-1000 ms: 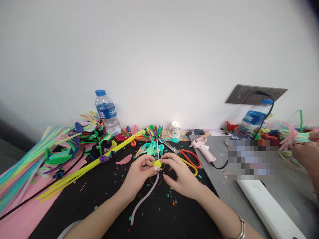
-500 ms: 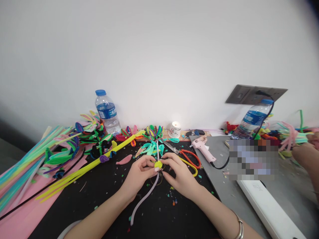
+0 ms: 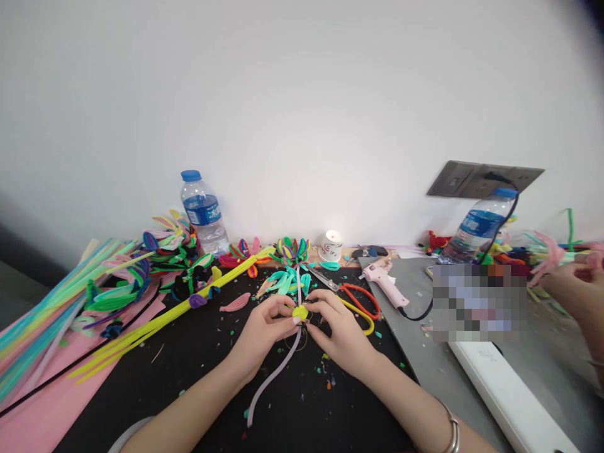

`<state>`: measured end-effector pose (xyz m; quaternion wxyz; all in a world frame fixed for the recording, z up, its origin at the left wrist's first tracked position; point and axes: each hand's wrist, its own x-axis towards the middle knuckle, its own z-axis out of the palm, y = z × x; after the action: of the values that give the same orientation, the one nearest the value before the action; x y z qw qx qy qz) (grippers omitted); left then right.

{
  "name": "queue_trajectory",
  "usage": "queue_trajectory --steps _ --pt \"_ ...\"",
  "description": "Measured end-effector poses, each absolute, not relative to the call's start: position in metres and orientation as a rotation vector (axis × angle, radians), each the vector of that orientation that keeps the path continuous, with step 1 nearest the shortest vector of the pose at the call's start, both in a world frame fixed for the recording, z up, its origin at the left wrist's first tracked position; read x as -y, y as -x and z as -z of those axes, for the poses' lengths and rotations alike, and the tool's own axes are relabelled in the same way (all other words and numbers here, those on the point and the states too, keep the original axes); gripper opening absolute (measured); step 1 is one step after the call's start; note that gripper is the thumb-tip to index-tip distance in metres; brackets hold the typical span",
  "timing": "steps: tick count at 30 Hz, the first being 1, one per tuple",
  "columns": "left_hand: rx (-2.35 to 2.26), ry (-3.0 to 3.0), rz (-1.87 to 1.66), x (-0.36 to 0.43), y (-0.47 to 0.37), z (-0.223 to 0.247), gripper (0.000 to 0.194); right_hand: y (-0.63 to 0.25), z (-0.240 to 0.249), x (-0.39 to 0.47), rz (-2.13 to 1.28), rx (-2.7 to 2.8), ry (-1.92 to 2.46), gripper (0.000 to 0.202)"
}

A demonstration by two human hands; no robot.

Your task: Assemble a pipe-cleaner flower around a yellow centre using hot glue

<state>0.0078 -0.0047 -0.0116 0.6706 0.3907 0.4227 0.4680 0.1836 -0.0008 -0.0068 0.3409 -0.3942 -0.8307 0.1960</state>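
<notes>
Between my hands is a small yellow fuzzy ball, with a pale lilac pipe cleaner running past it and curving down toward me. My left hand pinches the ball from the left, thumb below it. From the right, the fingertips of my right hand close on the same ball; its exact contact is partly hidden. Teal and green pipe-cleaner loops lie just beyond my fingers. Scissors with red and yellow handles rest beside my right hand, and a pink petal-shaped loop lies to the left.
Bundled pipe cleaners spread over pink paper at left, near yellow stems. Water bottles stand by the wall. A pink glue gun, its cord and a white box lie right. Another person's hand reaches in there.
My hands and the yellow ball stay almost in place. At the far right, the other person's hand has moved left and now holds pink pipe cleaners.
</notes>
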Motion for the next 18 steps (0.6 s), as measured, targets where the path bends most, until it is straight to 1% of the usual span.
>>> queue_trajectory --steps 10,18 --pt "-1.022 -0.87 -1.038 0.0046 -0.0075 0.0119 0.029 -0.1825 0.0086 0.0009 -0.488 2.168 1.022 0.025" --pt "-0.998 -0.926 -1.035 0.0029 -0.0074 0.0122 0.028 -0.1814 0.0096 0.0009 -0.426 2.178 1.042 0.02"
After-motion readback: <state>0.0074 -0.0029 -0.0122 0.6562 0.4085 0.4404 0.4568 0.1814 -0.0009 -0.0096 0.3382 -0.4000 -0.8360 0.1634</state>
